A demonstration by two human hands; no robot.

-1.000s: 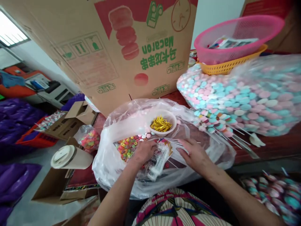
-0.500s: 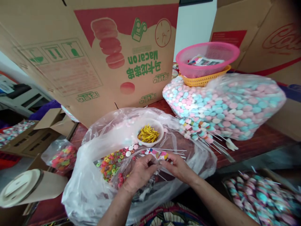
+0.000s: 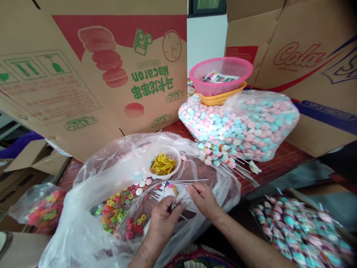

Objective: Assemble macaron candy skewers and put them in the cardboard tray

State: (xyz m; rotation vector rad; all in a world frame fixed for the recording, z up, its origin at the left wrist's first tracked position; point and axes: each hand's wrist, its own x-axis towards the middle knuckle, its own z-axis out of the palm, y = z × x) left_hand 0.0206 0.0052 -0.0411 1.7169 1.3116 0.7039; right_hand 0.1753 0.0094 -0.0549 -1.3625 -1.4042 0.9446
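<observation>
My left hand (image 3: pixel 163 219) is closed in a pinch above the clear plastic sheet (image 3: pixel 195 167). What its fingertips hold is small and partly hidden by the fingers. Just beyond them lies a colourful printed wrapper (image 3: pixel 169 189), beside thin white sticks (image 3: pixel 192 181). My right hand (image 3: pixel 205 201) is apart from the left, its thumb and fingers drawn together at the sticks; I cannot make out what is between them. Ring-shaped coloured gummies (image 3: pixel 111 208) lie left of my hands. Behind them stands a white bowl (image 3: pixel 178 158) of gold twist ties (image 3: pixel 163 164).
A large bag of pink and blue candies (image 3: pixel 245 123) sits at the back right, under a pink basket (image 3: pixel 223 85) and a yellow basket (image 3: pixel 220 98). Filled skewers (image 3: pixel 304 227) lie in a box at lower right. A Macaron carton (image 3: pixel 111 100) stands behind.
My hands were together at the printed wrappers and are now apart, the right one at the sticks. The left has come back a little toward me. The view has turned right.
</observation>
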